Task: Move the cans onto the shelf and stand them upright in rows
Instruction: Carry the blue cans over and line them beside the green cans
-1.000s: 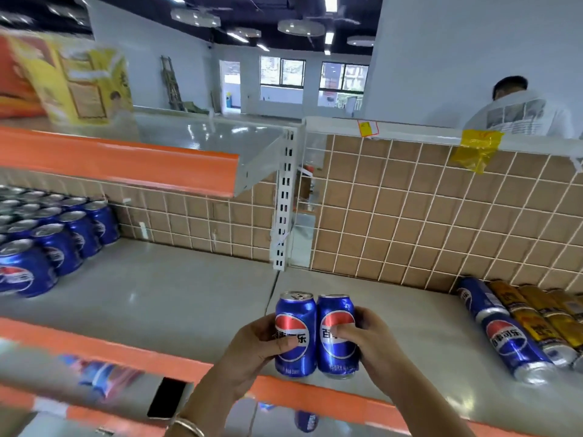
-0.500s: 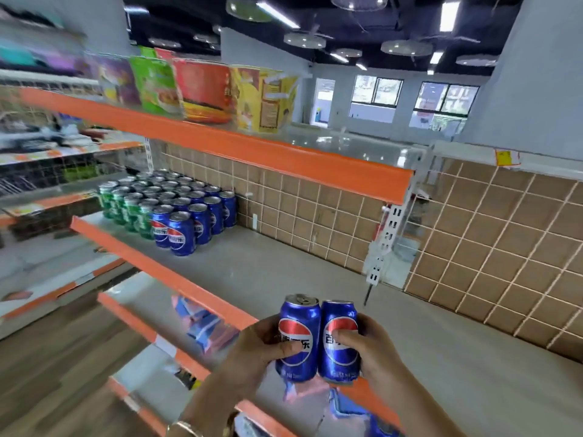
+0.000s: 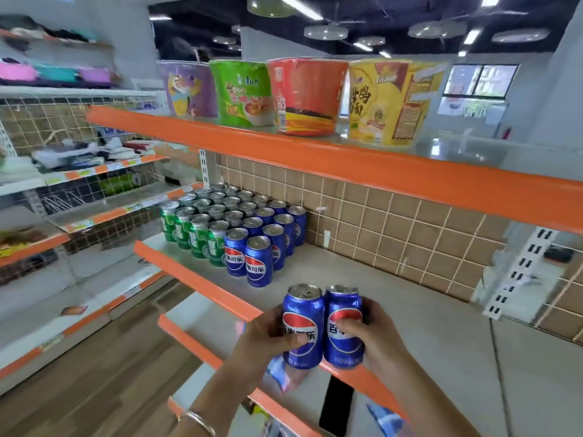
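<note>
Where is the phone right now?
Head view, bottom centre: the black phone lies on the lower shelf, just below the right hand and its blue can.

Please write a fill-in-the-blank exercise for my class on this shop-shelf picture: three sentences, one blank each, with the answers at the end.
1. The left hand and the right hand grip the two held cans, whose colour is ____.
2. On the shelf, the green cans stand to the ____ of the shelved blue cans in the picture.
3. The number of noodle tubs in view on the upper shelf is ____.
Missing words: blue; left; four.
</note>
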`<control>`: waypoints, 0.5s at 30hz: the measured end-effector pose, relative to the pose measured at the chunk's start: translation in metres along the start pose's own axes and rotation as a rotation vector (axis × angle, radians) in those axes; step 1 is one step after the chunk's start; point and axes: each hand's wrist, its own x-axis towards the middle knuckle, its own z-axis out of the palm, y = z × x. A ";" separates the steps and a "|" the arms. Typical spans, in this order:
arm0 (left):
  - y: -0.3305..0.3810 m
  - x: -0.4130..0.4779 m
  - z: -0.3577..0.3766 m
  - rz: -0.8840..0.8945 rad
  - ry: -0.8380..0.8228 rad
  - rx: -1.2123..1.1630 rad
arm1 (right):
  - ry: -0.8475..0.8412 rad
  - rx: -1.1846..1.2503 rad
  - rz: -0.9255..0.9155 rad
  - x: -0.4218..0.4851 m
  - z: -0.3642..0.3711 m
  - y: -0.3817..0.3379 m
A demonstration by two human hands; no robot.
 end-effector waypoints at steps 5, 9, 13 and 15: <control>-0.011 0.033 -0.036 -0.018 0.101 0.102 | 0.073 -0.035 -0.009 0.031 0.024 0.006; -0.012 0.056 -0.042 -0.012 0.136 0.151 | 0.080 -0.029 -0.009 0.054 0.027 0.010; -0.015 0.076 -0.041 0.020 0.130 0.120 | 0.053 -0.032 -0.010 0.082 0.022 0.014; -0.020 0.086 -0.037 0.029 0.147 0.091 | 0.045 -0.034 -0.011 0.097 0.017 0.017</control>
